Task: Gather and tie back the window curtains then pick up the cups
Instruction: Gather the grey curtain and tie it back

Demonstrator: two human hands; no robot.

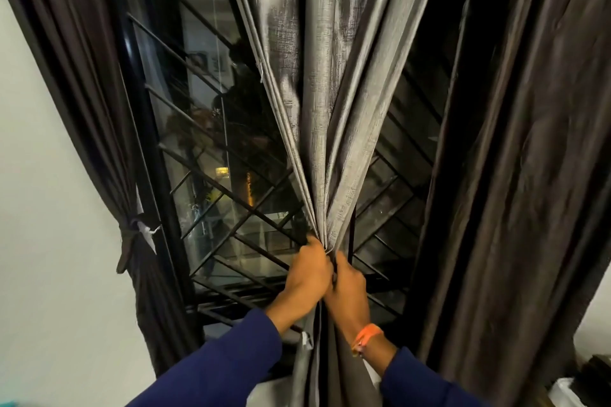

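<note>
The window, with its dark frame and diagonal metal grille, carries the curtains: a silver-grey curtain hangs gathered at its middle, a dark curtain is tied back against its left edge, and another dark curtain hangs loose at the right.

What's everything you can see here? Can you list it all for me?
Grey curtain: one, shiny grey, centre, bunched where both hands grip it.
Dark curtain, tied: one, dark brown, left, already held by a tie.
Dark curtain, loose: one, dark brown, right, hanging free.
Window grille: one, black bars, behind the curtains.
Wall: white, far left.
Wristband: one, orange, on the right wrist.
Sleeves: two, navy blue.
Left hand: gripping the grey curtain.
Right hand: gripping it too.
</note>
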